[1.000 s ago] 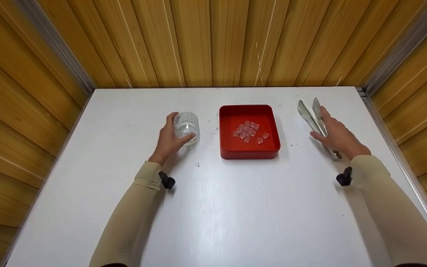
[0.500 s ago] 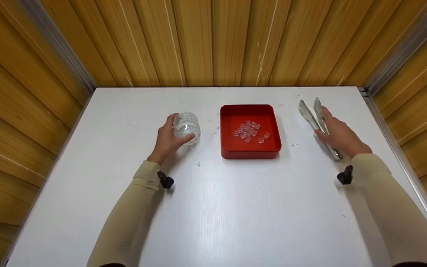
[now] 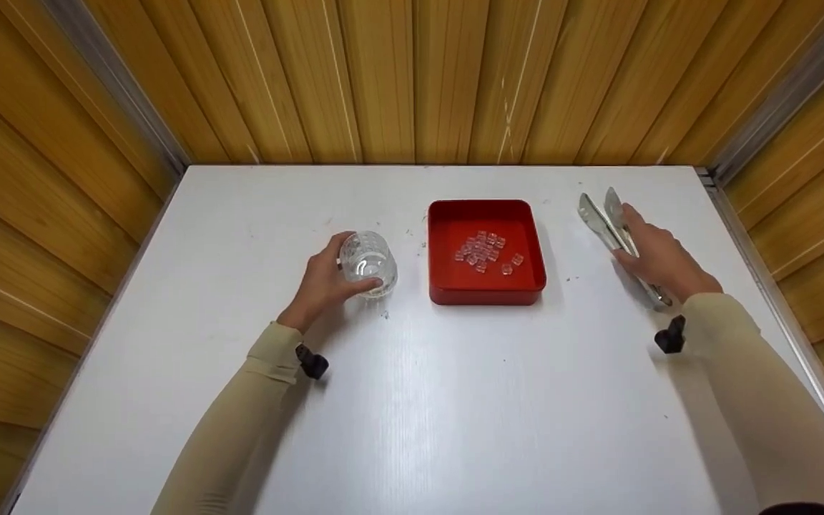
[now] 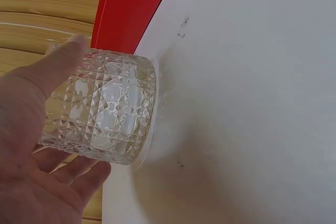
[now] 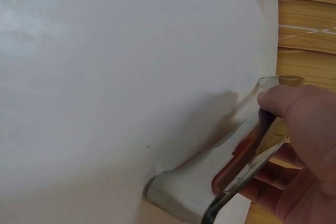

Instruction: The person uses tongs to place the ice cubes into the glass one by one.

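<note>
A clear cut-glass tumbler (image 3: 369,265) stands left of the red tray, and my left hand (image 3: 320,286) grips it from the side. In the left wrist view, the thumb lies along one side of the patterned tumbler (image 4: 107,106) and the fingers are under the other; its base is right at the white tabletop. At the right, metal tongs (image 3: 598,223) lie slantwise with their two tips spread apart. My right hand (image 3: 662,261) holds the tongs around their middle, thumb on one arm and fingers on the other. The right wrist view shows the hinge end of the tongs (image 5: 184,192) close up.
Between the hands sits a square red tray (image 3: 487,297) with several small clear cubes (image 3: 480,248) in it. Wood-patterned walls (image 3: 440,86) enclose the white table (image 3: 440,400) at the back and both sides.
My left hand has brought the tumbler a little nearer to me and slightly right. The right thumb has drawn in against the tongs, which stay almost where they were.
</note>
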Demonstrator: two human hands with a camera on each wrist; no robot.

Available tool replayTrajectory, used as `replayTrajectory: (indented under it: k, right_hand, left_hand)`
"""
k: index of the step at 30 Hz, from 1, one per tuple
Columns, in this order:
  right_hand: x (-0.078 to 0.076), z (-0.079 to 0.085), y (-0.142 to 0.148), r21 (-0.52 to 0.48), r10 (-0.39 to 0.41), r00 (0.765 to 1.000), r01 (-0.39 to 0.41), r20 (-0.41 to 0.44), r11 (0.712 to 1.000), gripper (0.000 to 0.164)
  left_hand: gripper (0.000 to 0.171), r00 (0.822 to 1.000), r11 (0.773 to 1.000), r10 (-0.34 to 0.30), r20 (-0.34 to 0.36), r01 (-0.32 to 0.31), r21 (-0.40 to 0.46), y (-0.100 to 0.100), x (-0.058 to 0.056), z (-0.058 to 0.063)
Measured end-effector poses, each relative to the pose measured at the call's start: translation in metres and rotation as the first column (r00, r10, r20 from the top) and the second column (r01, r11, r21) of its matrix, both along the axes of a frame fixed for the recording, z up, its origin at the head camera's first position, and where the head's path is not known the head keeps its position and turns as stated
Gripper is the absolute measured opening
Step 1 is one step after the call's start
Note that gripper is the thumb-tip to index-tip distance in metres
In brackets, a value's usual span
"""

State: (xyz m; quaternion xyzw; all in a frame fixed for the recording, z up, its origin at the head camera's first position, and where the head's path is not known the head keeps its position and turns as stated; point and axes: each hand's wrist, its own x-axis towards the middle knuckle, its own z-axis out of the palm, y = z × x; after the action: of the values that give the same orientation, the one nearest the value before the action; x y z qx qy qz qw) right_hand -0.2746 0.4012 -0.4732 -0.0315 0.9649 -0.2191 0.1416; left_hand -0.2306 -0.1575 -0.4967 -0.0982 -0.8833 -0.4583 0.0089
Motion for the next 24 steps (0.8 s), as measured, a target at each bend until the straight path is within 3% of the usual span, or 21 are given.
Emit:
replayTrajectory:
  k: [6,12,17,24]
  right_hand:
    - [0.001,0.004,0.005,0.054,0.026,0.997,-0.022,-0.075,0.998,0.086]
    - [0.001,0.014,0.009,0.157,0.108,0.974,-0.078,-0.199,0.985,0.074]
    - [0.001,0.022,0.008,0.224,0.159,0.962,-0.108,-0.224,0.969,0.063]
    - [0.002,0.031,0.009,0.207,0.157,0.957,-0.107,-0.243,0.973,0.059]
  left_hand:
    - [0.097,0.998,0.998,-0.054,-0.033,0.054,-0.016,0.0,0.014,-0.003]
    - [0.099,0.991,0.993,-0.121,-0.059,0.122,0.005,0.005,0.025,-0.004]
    - [0.099,0.986,0.987,-0.159,-0.043,0.159,-0.004,0.008,0.034,-0.004]
    - [0.101,0.975,0.977,-0.212,-0.059,0.212,-0.012,0.014,0.043,-0.005]
